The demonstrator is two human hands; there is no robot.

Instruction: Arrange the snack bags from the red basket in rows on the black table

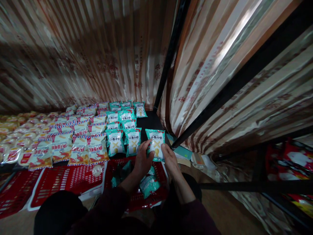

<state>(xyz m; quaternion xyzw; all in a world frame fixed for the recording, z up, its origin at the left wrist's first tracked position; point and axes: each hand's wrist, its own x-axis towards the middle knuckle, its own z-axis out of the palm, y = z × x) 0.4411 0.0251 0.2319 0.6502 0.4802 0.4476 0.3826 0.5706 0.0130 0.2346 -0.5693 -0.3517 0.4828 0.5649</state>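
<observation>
1. A teal snack bag (157, 143) is held roughly upright at the right front end of the dark shelf (150, 122); whether its base is resting there cannot be told.
2. Its side edges are pinched by the fingers of the left hand (144, 160) and the right hand (171, 161); fingertips behind it are hidden.
3. Matching bags (116, 142) are lined up to its left, the rear ones partly masked.
4. The red basket (160, 169) and loose bags (149, 186) inside are partly covered by the left forearm.
5. Round packs (12, 153) are cut off at far left; red packs (297, 158) are dimly seen at right.
</observation>
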